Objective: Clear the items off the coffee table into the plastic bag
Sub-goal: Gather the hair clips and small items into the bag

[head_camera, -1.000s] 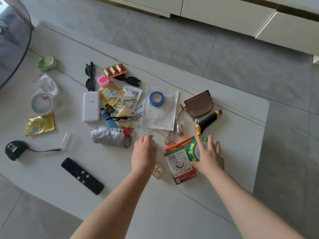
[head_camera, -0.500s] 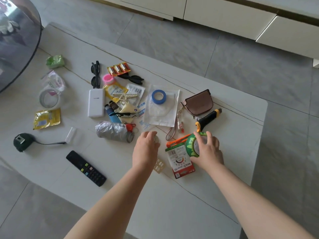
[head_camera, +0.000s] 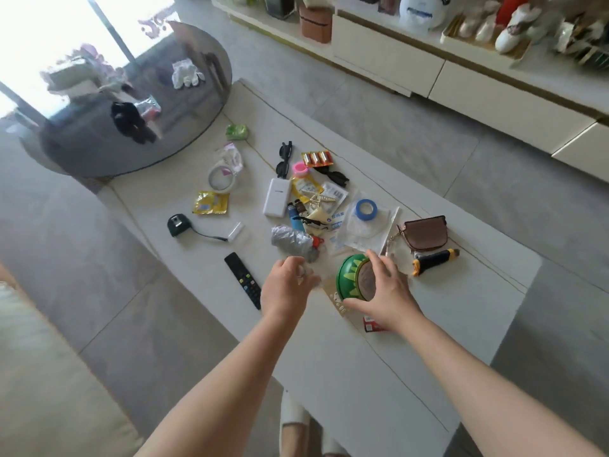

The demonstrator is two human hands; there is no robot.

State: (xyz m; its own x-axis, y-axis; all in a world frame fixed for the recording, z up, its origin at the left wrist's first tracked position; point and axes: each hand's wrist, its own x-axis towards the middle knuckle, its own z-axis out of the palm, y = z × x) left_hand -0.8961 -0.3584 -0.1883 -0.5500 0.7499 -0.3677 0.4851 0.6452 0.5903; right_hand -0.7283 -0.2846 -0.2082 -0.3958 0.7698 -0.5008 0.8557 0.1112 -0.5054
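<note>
Head view looks down on two bare forearms reaching over the white, glossy table (head_camera: 428, 341), where nearly everything still lies; no plastic bag for the clearing can be made out for certain. Nearest, the right hand (head_camera: 385, 298) is clamped around a round green tin (head_camera: 354, 280), thumb under its near edge and fingers over the far rim, tipping it up on its side above a red card pack (head_camera: 374, 324) that shows only as a corner. The tin looks smooth and hard, so it may roll or slide out of that sideways hold, and could drag the pack off the near edge. Just to its left the left hand (head_camera: 286, 285) is curled, fingers together, apparently pinching something small and clear; what it is I cannot tell, and a thin film could slip away unnoticed. Left of that lies a flat black remote (head_camera: 243, 279), rigid and easy to pick. Further off sit a crinkled silver pouch (head_camera: 291, 239), a black tape measure (head_camera: 179, 224) with its strap trailing, which may snag neighbours, and a black and yellow knife (head_camera: 435, 260) at right, whose blade end needs care. Beyond come a soft brown purse (head_camera: 425, 233), a blue tape roll (head_camera: 366, 209) on a clear sleeve, a white power bank (head_camera: 277, 201), and at the far end sunglasses (head_camera: 284, 159) and batteries (head_camera: 316, 158).
</note>
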